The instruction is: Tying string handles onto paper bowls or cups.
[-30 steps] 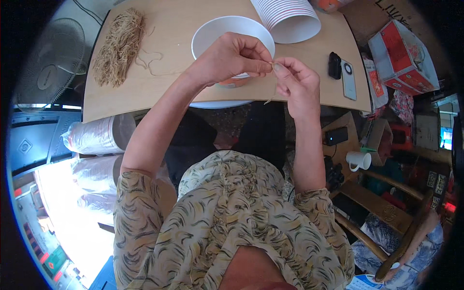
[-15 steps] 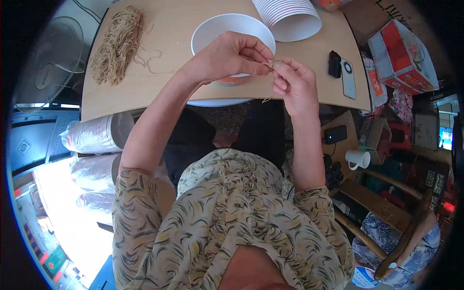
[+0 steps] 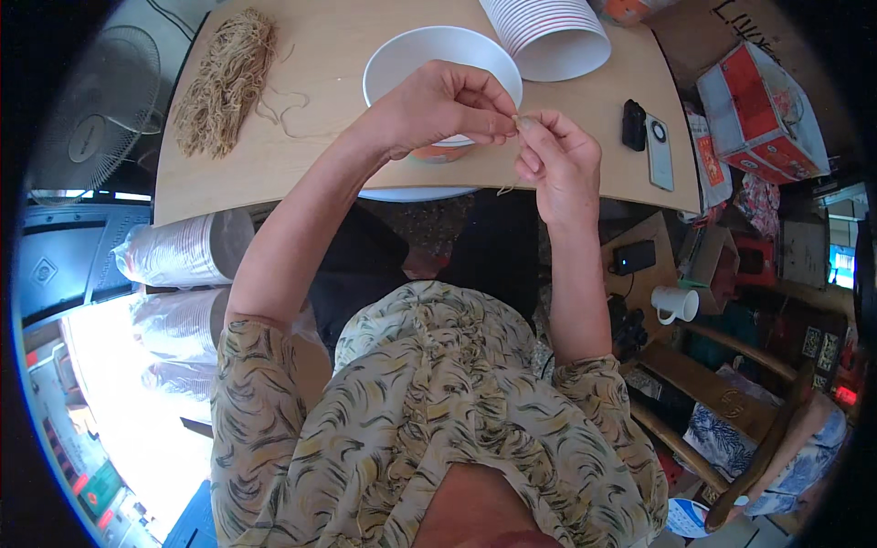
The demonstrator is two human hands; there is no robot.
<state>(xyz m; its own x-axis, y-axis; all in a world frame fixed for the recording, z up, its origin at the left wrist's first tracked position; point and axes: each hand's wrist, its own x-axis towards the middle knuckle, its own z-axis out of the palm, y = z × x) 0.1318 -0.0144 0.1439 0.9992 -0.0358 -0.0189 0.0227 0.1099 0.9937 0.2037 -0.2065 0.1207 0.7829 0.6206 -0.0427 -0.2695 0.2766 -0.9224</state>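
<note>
Above the table's near edge, my left hand and my right hand meet fingertip to fingertip, both pinching a thin tan string. A loose end of that string hangs below my right hand; the part between the fingertips is too small to make out. Behind my left hand stands a white paper tub with a wide round mouth, its lower side partly orange. What lies inside it is mostly covered by my hand. A tangled bundle of tan string lies at the table's left, with a few loose strands trailing right.
A stack of white paper tubs lies on its side at the back. To the right are a small black case, a phone and a red-and-white carton. A white mug stands lower right, near a wooden chair and another person's patterned sleeve.
My hands keep nearly the same pinch, fingertips shifting slightly at the string. The view has moved a little. At lower right, the other person's arm and patterned clothing have shifted.
</note>
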